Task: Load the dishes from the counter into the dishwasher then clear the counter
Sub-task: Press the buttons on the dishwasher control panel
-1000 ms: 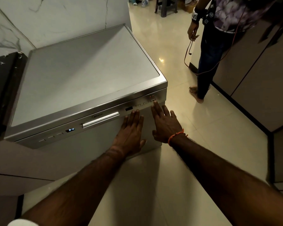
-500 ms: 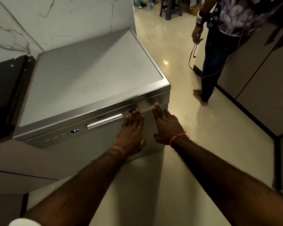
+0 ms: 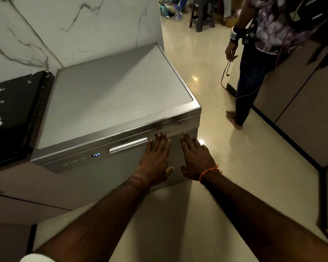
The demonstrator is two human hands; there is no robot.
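Note:
A silver dishwasher stands against the marble wall with its door closed. Its handle sits in the control strip, and the display reads 1:30. My left hand lies flat on the door front, fingers straight, fingertips at the control strip right of the handle. My right hand also lies flat on the door near its right edge, index fingertip just below the row of buttons. No dishes are in view.
A black counter adjoins the dishwasher on the left. A person stands barefoot on the glossy tiled floor to the right, holding a red cable. Cabinets line the right side. A stool stands far back.
My right index fingertip has dropped from the button row to just below it. The display changed from P4 to 1:30. My left hand stays flat on the door.

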